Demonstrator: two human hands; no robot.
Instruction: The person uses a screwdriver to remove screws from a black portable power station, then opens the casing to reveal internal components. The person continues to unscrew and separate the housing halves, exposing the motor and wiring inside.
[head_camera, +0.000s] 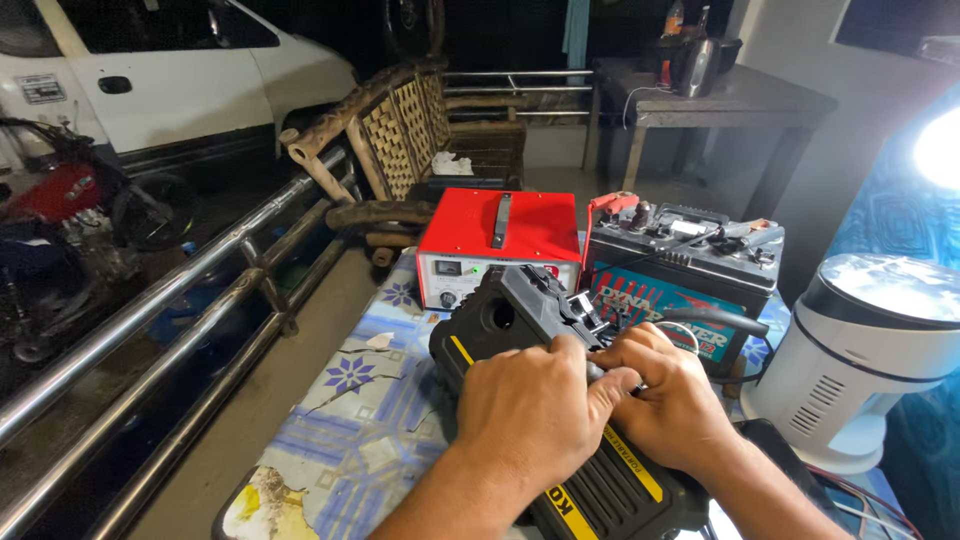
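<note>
A white car (170, 75) sits far back on the left, with a red motorbike (60, 200) near it. Shiny metal rails (180, 300) run along the left side of the table (340, 420), which has a blue and white flower cloth on it. Behind the table stands a woven wooden chair (410, 140), and farther back on the right is a grey side table (720, 105) with a kettle on top. A round white fan (860, 360) stands on the right edge of the table, close to the right arm. At the back of the table a red charger box (497, 245) sits just beside a black car battery (680, 275) with a red clamp (612, 205) on it. These two block the way behind the big black case (500, 325) with yellow stripes, which lies in the middle of the table, right in front of the person. The left hand (530, 410) lies curled over the top of the black case and presses on it. The right hand (672, 400) is curled tight beside it, and the two hands touch. The fingers of the right hand seem to pinch something small at the top of the case, but I cannot tell what it is.
</note>
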